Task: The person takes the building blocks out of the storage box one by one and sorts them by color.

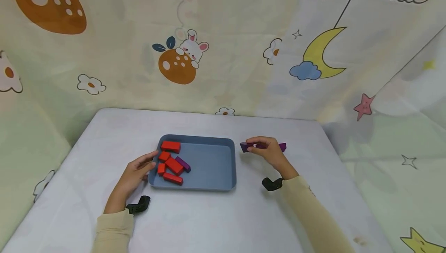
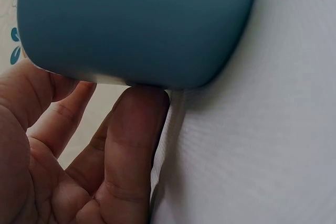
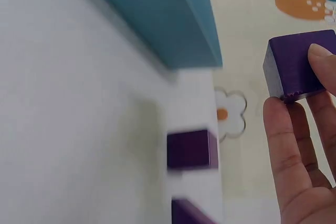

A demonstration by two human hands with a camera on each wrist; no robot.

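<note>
My right hand (image 1: 268,150) pinches a purple block (image 3: 299,61) between thumb and fingers, just right of the tray. In the right wrist view this block is held up off the white surface. Two more purple blocks, one (image 3: 188,150) nearer the tray and another (image 3: 188,214) cut off at the frame's bottom, sit below it. At the tray's left side my left hand (image 1: 134,173) grips the edge of the blue-grey tray (image 1: 212,164). Its fingertips meet the rim in the left wrist view. Inside the tray lie several red blocks (image 1: 174,166) and a narrow purple block (image 1: 182,164), all toward the left.
A white table (image 1: 209,222) carries the tray, and its back edge meets a patterned cloth backdrop (image 1: 237,52). A purple block (image 1: 282,147) shows past the right hand. Black wrist cameras (image 1: 138,205) are worn on both wrists.
</note>
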